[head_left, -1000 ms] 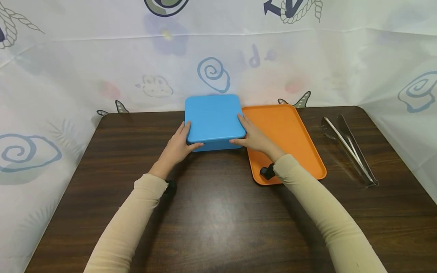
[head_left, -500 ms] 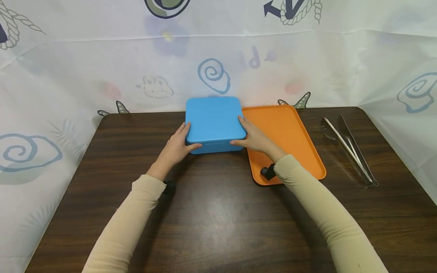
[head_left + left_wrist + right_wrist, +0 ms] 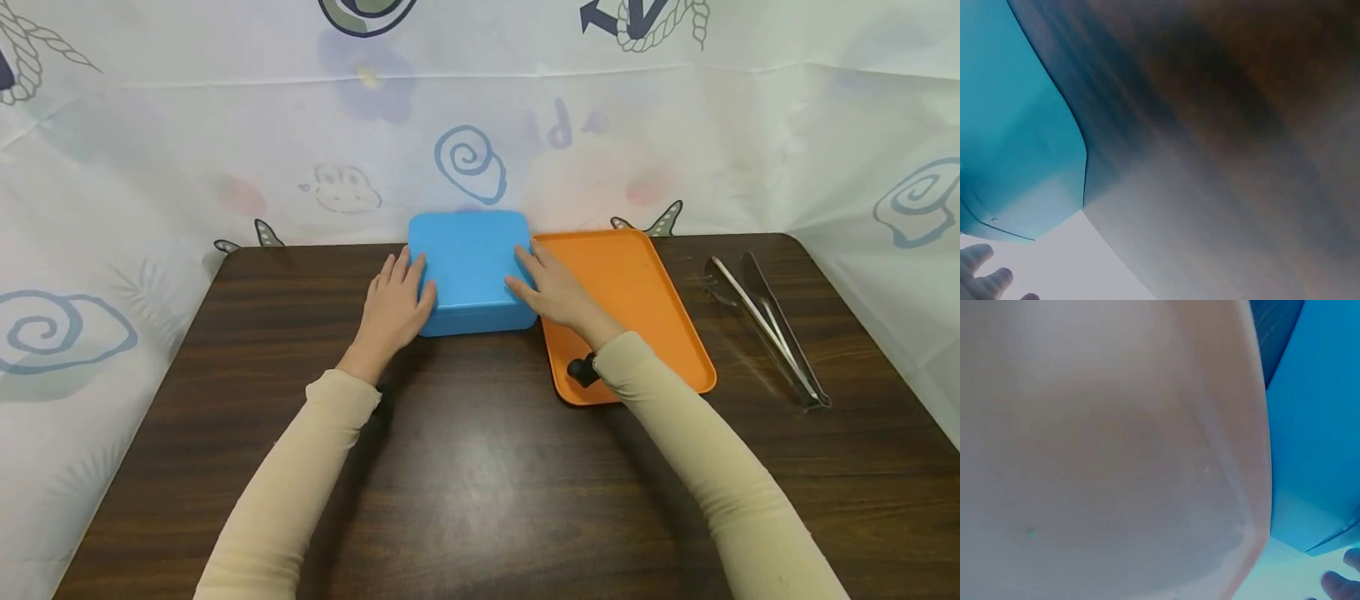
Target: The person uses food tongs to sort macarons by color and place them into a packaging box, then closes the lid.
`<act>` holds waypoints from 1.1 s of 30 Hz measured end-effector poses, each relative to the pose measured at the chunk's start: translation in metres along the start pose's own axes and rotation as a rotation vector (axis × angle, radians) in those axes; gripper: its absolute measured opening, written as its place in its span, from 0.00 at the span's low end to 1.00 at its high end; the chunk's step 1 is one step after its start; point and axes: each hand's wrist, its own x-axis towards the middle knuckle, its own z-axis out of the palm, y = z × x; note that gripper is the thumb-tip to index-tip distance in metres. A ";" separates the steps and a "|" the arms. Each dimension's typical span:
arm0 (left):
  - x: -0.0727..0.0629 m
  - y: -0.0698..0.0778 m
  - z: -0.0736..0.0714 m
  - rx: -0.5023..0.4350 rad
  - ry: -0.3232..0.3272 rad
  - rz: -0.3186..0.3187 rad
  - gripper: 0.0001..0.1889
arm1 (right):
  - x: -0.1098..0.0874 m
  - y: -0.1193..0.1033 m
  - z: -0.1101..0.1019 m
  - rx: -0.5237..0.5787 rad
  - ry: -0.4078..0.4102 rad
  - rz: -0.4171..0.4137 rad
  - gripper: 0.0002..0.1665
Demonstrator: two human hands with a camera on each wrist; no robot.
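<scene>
A lidded blue box (image 3: 472, 258) stands at the table's back edge in the head view. My left hand (image 3: 393, 304) is at its left side, fingers extended along the lid's edge. On the opposite side, my right hand (image 3: 558, 292) has its fingers spread at the lid's right edge. Neither thumb is wrapped round the box; whether the fingertips touch it I cannot tell. The left wrist view shows the box wall (image 3: 1022, 125) with fingertips (image 3: 997, 278) beyond it. In the right wrist view the box (image 3: 1316, 437) appears beside the orange tray (image 3: 1116, 456).
The orange tray (image 3: 637, 283) lies right of the box, under my right wrist. Metal tongs (image 3: 772, 333) rest on the dark wooden table (image 3: 465, 467) farther right. A printed white cloth (image 3: 300, 142) hangs behind the table.
Both thumbs have come off the front of the box and the fingers have straightened. My left hand shifted slightly forward and right. The box sits nearly where it was.
</scene>
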 end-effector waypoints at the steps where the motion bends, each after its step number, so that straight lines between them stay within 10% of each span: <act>1: 0.002 0.000 0.000 0.035 0.000 0.006 0.31 | 0.001 -0.001 0.000 -0.051 0.004 -0.011 0.41; 8: 0.007 -0.002 -0.002 0.135 -0.084 -0.006 0.32 | 0.005 -0.004 0.003 -0.203 -0.027 -0.012 0.39; 33: 0.009 -0.005 0.001 0.017 -0.110 -0.032 0.32 | 0.005 0.001 0.005 -0.091 -0.063 -0.028 0.39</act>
